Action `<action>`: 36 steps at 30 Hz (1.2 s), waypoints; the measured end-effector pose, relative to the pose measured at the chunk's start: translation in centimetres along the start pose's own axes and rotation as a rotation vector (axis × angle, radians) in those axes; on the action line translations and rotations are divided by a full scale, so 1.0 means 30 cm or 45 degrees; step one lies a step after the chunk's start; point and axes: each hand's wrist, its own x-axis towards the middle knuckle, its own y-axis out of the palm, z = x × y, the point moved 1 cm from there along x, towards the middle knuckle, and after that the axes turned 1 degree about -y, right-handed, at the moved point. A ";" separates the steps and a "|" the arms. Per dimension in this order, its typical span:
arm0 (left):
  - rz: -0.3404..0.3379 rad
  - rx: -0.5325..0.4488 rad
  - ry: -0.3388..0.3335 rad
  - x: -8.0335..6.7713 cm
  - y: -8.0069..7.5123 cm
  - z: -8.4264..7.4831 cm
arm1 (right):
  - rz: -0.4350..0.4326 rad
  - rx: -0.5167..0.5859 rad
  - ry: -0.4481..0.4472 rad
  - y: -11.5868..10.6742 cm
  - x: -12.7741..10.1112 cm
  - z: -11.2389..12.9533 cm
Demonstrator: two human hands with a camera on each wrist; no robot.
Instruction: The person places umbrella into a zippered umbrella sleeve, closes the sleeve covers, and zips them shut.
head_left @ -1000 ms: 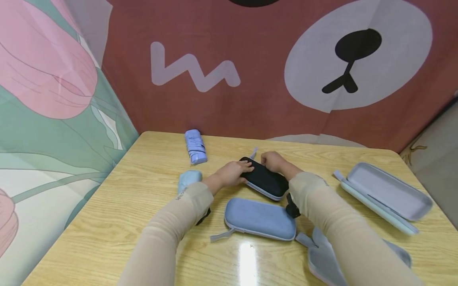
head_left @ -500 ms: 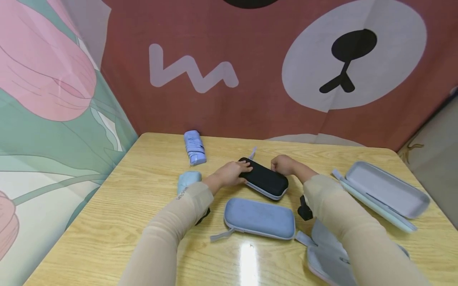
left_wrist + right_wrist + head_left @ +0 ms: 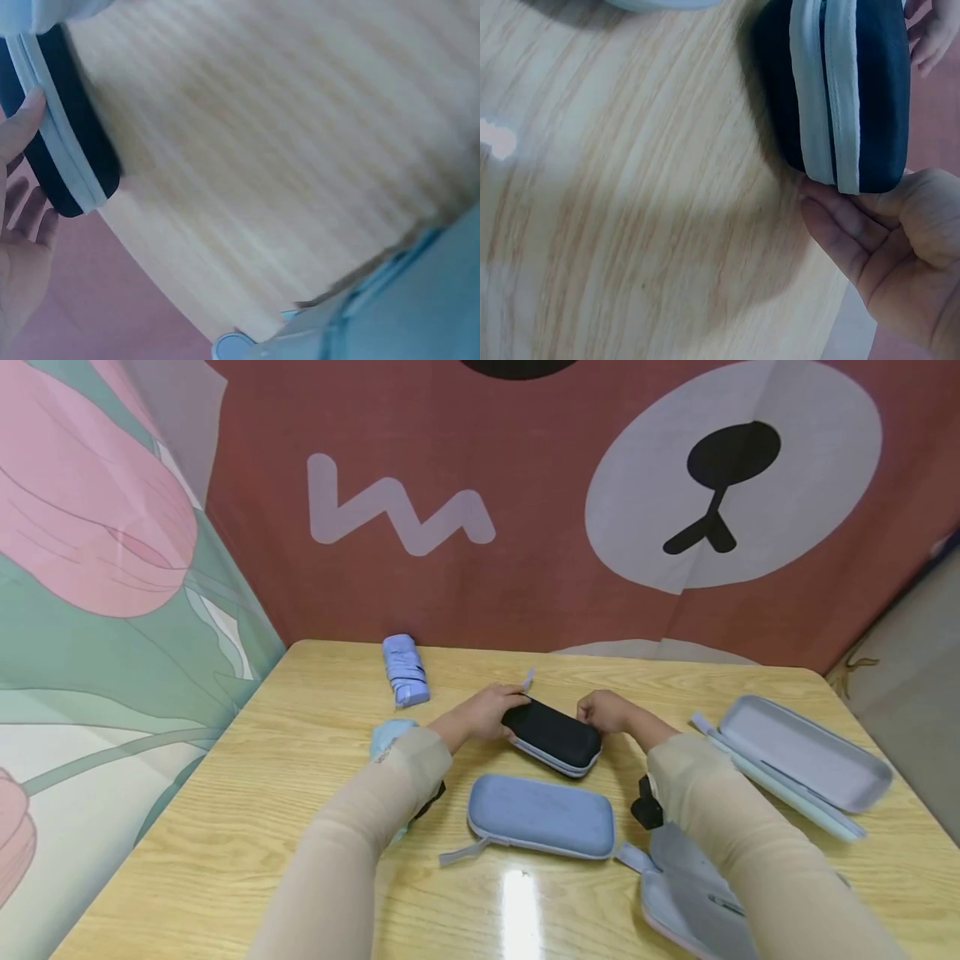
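Note:
A black zippered pencil case [image 3: 555, 733] with a pale grey zip band lies slanted on the table. My left hand [image 3: 491, 710] grips its far left end, thumb against the zip band in the left wrist view. My right hand [image 3: 606, 711] has its fingers curled in at the case's right end. From the right wrist, the fingers sit right at the end of the zip band [image 3: 846, 112], whose two strips show a dark line between them. The zip puller is hidden. A grey tab [image 3: 529, 678] sticks out beyond the left hand.
A closed blue pencil case [image 3: 540, 817] lies just in front. Two opened cases lie at right: a grey one [image 3: 690, 910] with a pen, partly under my right sleeve, and a pale one [image 3: 802, 756]. Left stand a wrapped blue-violet bundle [image 3: 406, 671] and a light blue item [image 3: 390, 733].
My right hand has moved rightward along the black case's far side to its right end. My left hand has shifted from lying over the top to gripping the left end.

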 end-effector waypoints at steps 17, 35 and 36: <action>0.176 0.092 -0.064 0.014 -0.010 -0.016 | -0.126 -0.051 -0.099 0.023 0.016 -0.051; 0.141 0.277 -0.108 -0.037 -0.020 0.002 | -0.086 0.205 0.242 -0.031 -0.111 0.181; 0.142 0.284 -0.117 -0.042 -0.020 0.003 | -0.089 0.216 0.256 -0.031 -0.113 0.181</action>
